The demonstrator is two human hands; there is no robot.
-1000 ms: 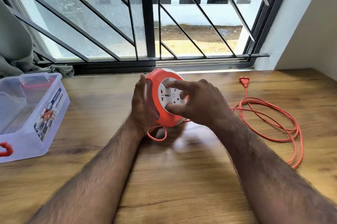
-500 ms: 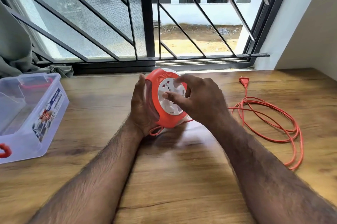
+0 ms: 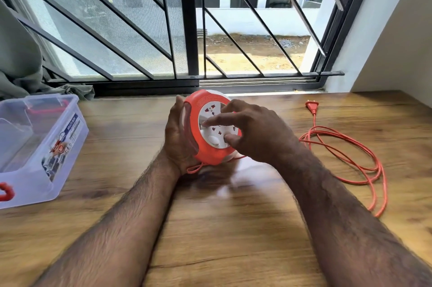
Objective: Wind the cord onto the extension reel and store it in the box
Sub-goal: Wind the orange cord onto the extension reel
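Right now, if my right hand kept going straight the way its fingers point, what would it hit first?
The right hand points left, its fingers already on the reel's white socket face. Going on, it would press into that face, with the left hand behind the reel. Depth is uncertain.

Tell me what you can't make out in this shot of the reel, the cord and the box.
All in the head view:
- How much cord is wound on the reel: hidden by its orange shell and the left hand.
- Part of the reel's white socket face: covered by the right hand.
- The clear box: cut off by the left edge.
- The box label text: too small.
- Reel underside: motion-blurred.
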